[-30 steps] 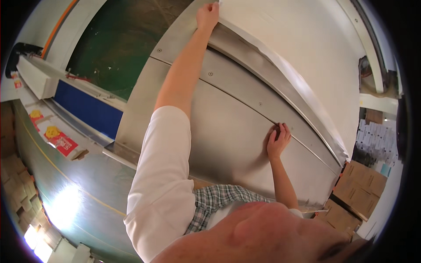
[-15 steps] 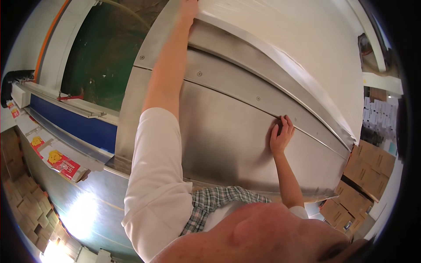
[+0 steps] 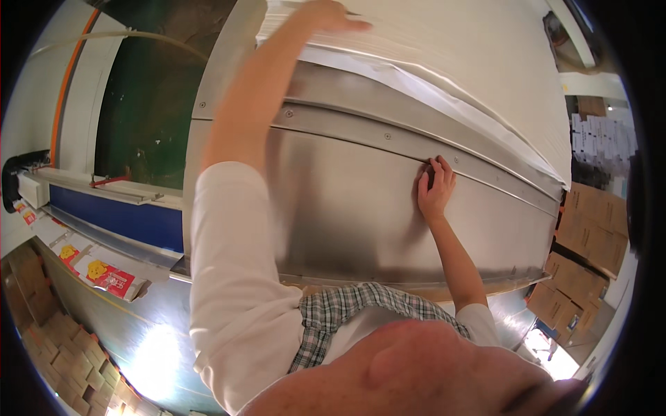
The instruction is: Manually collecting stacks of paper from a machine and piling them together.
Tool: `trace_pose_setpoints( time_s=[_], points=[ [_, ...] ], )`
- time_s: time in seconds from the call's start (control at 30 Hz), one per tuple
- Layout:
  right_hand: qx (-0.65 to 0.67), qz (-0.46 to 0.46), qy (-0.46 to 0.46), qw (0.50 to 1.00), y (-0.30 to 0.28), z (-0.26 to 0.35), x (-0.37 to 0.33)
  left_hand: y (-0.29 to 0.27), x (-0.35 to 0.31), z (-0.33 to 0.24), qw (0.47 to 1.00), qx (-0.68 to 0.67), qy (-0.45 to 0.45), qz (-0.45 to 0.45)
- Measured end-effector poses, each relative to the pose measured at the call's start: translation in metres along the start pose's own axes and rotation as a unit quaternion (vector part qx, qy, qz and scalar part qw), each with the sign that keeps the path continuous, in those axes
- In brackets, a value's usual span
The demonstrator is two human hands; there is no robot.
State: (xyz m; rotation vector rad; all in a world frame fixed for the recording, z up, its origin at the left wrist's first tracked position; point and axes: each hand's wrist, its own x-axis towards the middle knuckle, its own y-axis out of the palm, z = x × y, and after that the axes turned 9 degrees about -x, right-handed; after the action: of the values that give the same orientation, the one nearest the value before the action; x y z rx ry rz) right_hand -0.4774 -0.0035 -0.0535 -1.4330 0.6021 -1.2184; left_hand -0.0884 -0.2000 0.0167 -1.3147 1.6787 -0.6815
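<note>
Over the near left corner of a white sheet (image 3: 430,62) is my left hand (image 3: 327,15), slightly blurred, with its thumb held away from the fingers and nothing visible in it. The sheet covers a broad surface and is creased along its near edge. My right hand (image 3: 435,188) rests on the brushed metal panel (image 3: 340,208) just under a row of screws. Its fingers are bent but apart, with the tips by the panel's upper seam, and it grips nothing. A metal ledge (image 3: 361,93) runs between panel and sheet.
At left are a blue strip (image 3: 114,211) in a metal frame and flattened red and white cartons (image 3: 111,276). Stacked brown cartons (image 3: 590,229) stand at right, more brown cartons (image 3: 69,353) at lower left. A green floor (image 3: 142,118) lies beyond the panel's left end.
My left hand has moved right and nearer, from the ledge's far left end onto the sheet, whose near edge is now more wrinkled. My right hand stays on the panel.
</note>
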Motion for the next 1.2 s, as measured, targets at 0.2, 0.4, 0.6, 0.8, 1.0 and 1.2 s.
trace_pose_setpoints(
  time_s=[0.2, 0.4, 0.6, 0.8, 1.0, 1.2],
  points=[
    [0.011, -0.010, 0.012, 1.000, -0.002, -0.001, -0.001, 0.043, -0.002, -0.083, 0.993, 0.099, 0.063, 0.002],
    [0.130, -0.043, -0.075, 0.988, -0.006, -0.019, 0.064, 0.055, -0.016, -0.086, 0.992, 0.125, 0.018, -0.029],
    [0.185, -0.070, -0.194, 0.961, 0.004, 0.034, 0.197, 0.057, -0.036, -0.110, 0.990, 0.138, -0.019, -0.013],
    [-0.011, 0.152, -0.098, 0.983, 0.011, -0.059, 0.246, 0.066, -0.012, -0.117, 0.971, 0.213, -0.100, -0.037],
    [-0.100, 0.294, -0.030, 0.950, -0.033, -0.334, 0.220, 0.069, -0.017, -0.143, 0.922, 0.271, -0.277, 0.024],
    [-0.155, 0.383, -0.025, 0.910, -0.106, -0.530, 0.189, 0.078, -0.017, -0.134, 0.898, 0.290, -0.330, 0.029]
  ],
)
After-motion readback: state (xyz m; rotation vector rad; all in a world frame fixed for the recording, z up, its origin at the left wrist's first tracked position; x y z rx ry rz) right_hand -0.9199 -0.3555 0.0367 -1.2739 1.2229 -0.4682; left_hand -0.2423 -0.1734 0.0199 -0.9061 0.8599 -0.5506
